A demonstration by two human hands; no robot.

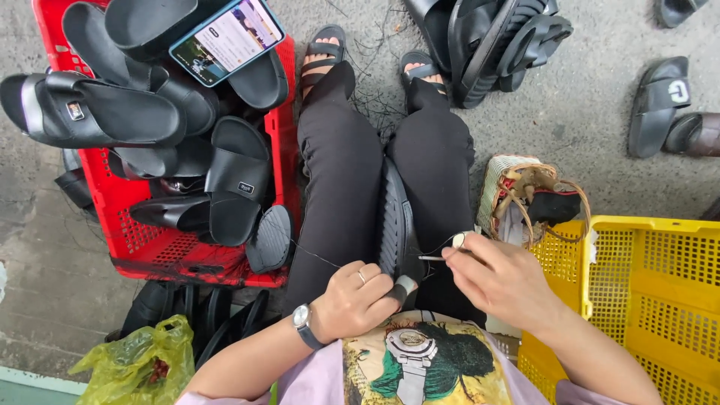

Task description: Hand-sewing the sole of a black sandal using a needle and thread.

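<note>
A black sandal [395,221] stands on edge, clamped between my knees in black trousers. My left hand [356,300], with a ring and a wristwatch, grips the sandal's near end, a taped finger pressing on it. My right hand [499,281] pinches a thin metal needle [433,258] that points left at the sandal, a thimble-like cap on one fingertip. A dark thread [315,255] runs from the sandal out to the left.
A red crate [161,251] heaped with black sandals stands left, a smartphone [226,37] lying on top. A yellow crate [649,281] is at right, a small woven basket [525,187] beside it. More sandals [495,41] lie on the concrete ahead. A yellow-green plastic bag [139,364] sits lower left.
</note>
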